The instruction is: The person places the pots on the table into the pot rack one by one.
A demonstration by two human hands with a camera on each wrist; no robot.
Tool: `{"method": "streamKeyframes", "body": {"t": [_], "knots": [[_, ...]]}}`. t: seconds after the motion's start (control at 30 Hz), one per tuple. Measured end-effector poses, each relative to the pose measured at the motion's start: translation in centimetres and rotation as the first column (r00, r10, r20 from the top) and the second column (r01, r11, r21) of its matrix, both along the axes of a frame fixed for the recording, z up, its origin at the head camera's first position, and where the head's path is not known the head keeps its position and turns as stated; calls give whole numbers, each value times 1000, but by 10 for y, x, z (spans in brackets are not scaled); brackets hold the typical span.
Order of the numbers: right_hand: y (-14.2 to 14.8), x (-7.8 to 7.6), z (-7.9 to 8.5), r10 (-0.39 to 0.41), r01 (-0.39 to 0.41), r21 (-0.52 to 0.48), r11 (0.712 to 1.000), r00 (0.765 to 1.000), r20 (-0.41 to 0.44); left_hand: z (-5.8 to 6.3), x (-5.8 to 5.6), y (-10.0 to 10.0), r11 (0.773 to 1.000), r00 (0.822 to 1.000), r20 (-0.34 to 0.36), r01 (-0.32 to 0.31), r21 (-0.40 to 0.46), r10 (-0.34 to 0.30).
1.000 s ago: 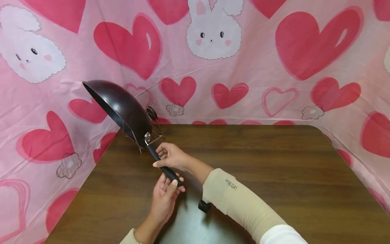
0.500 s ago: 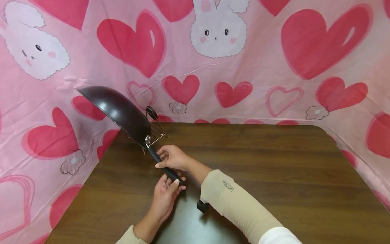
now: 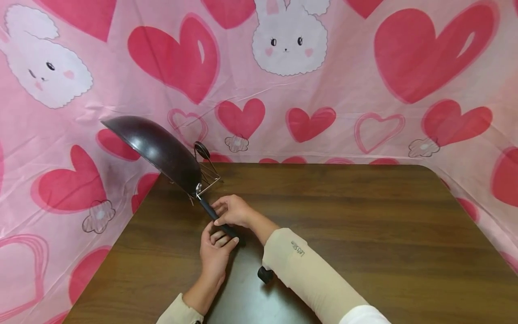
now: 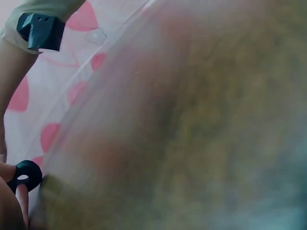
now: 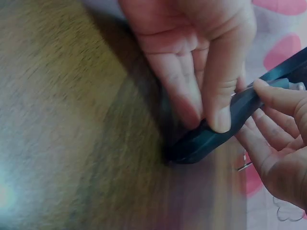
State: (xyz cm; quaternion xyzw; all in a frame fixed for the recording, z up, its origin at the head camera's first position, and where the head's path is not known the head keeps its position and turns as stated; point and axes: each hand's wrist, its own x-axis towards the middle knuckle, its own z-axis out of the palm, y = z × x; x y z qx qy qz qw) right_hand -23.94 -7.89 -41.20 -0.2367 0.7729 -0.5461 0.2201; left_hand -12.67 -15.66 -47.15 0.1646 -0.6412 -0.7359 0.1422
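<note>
A dark wok (image 3: 162, 148) tilts at the table's back left, its rounded underside facing up and its rim toward the lower left. Its black handle (image 3: 208, 209) slopes down toward me. My right hand (image 3: 234, 210) pinches the handle partway along, thumb on the near side. Lower down, my left hand (image 3: 216, 252) holds the handle's end between thumb and curled fingers. The right wrist view shows both hands on the handle (image 5: 206, 139). In the left wrist view the handle's end loop (image 4: 29, 175) shows at the edge; most of that view is blurred.
A wire rack (image 3: 210, 182) with a black round part (image 3: 202, 150) stands right against the wok; part of it is hidden behind the wok. The brown wooden table (image 3: 344, 216) is ringed by a pink heart-patterned cloth (image 3: 275, 90). A black wrist camera (image 3: 265, 274) sits under the right sleeve.
The wok's far side has dipped, hiding its inside. My left hand has shifted slightly up the handle, its fingers curling more; my right hand keeps its grip. The head view has shifted a little.
</note>
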Motion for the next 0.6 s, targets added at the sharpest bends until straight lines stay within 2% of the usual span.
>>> {"method": "streamKeyframes", "body": {"t": [0.13, 0.33, 0.47, 0.6], "knots": [[5, 0, -6, -16, 16, -12, 1000, 1000, 3, 0, -4, 1, 997, 1000, 22, -19, -75, 21], [19, 3, -11, -44, 45, -41, 998, 999, 19, 3, -5, 3, 995, 999, 45, -1, -101, 6], [32, 7, -10, -64, 69, -85, 994, 996, 62, 7, -4, 0, 992, 998, 49, -36, -123, 42], [54, 13, -7, -56, 60, -107, 992, 998, 39, 14, -4, -9, 988, 995, 57, -75, -138, 84]]}}
